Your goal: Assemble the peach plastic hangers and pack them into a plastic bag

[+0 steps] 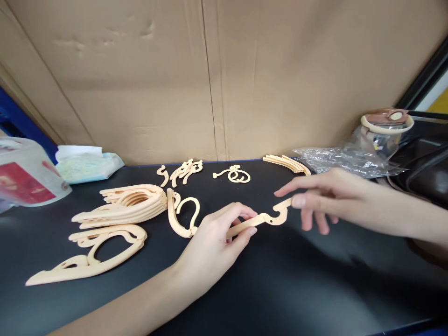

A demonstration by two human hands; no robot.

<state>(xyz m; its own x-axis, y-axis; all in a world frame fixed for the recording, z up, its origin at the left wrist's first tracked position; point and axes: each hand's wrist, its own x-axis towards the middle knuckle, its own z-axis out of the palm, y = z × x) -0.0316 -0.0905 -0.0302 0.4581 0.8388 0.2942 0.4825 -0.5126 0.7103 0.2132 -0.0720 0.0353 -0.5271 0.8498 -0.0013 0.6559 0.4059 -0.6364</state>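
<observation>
My left hand (213, 238) is closed on a beige plastic folding-hanger arm (247, 226), pinching it between thumb and fingers. The arm's notched, curved end sticks out to the right, above the black tabletop. My right hand (332, 196) hovers beside that end with its fingers spread. Its thumb tip is at the very end of the piece; whether they touch, I cannot tell. Just left of my left hand lies a hanger part with a hook (191, 205), partly covered by the hand. Folded hangers (136, 205) are stacked further left, with another folded hanger (119, 268) in front.
Small beige hooks (187, 170) and a looped hook group (239, 175) lie at the back. Loose hanger arms (285, 162) sit at back right, near crumpled clear plastic (336, 161) and a lidded cup (385, 133). A white tub (28, 172) and tissue pack (87, 163) stand left. Cardboard (157, 84) walls the back.
</observation>
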